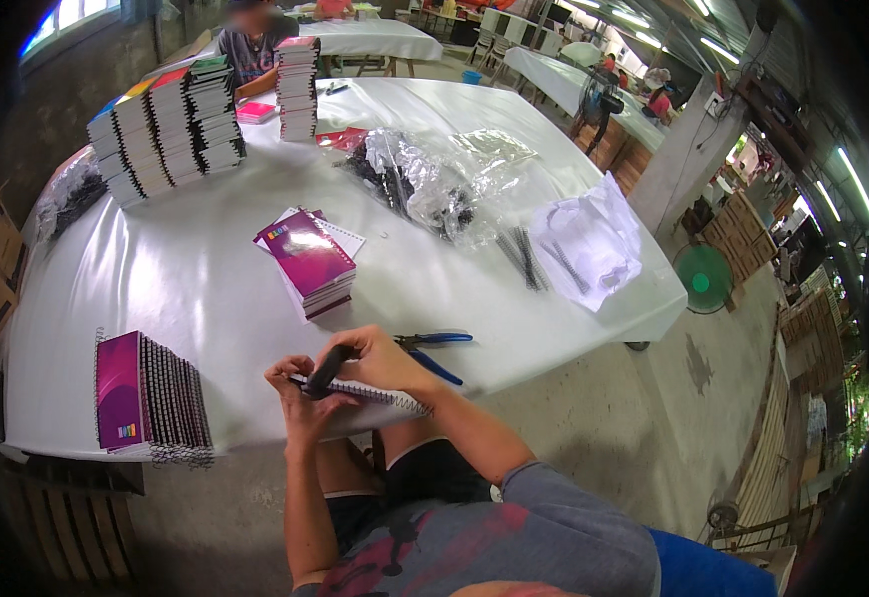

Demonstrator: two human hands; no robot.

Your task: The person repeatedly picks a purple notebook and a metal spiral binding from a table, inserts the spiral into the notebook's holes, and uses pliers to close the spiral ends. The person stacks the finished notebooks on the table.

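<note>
At the table's near edge my left hand (pixel 298 396) grips a notebook (pixel 370 391), seen nearly edge-on, with its spiral wire toward me. My right hand (pixel 380 360) is closed on a thick black-handled tool (pixel 327 370), held against the notebook's left end; its tip is hidden. Pliers with blue handles (pixel 439 338) lie just beyond my right hand, handles spread. Past my hands sits a stack of purple-covered notebooks (pixel 305 254), the lower ones fanned unevenly. To my left, a row of purple spiral notebooks (pixel 151 393) has its wire coils showing.
Tall stacks of spiral notebooks (pixel 166 124) stand at the far left, near a seated person (pixel 248 50). Clear plastic bags with black coils (pixel 415 184) lie mid-table. Loose coils (pixel 524 261) lie beside crumpled white paper (pixel 589 239) at right. A green fan (pixel 703 279) stands beyond the table.
</note>
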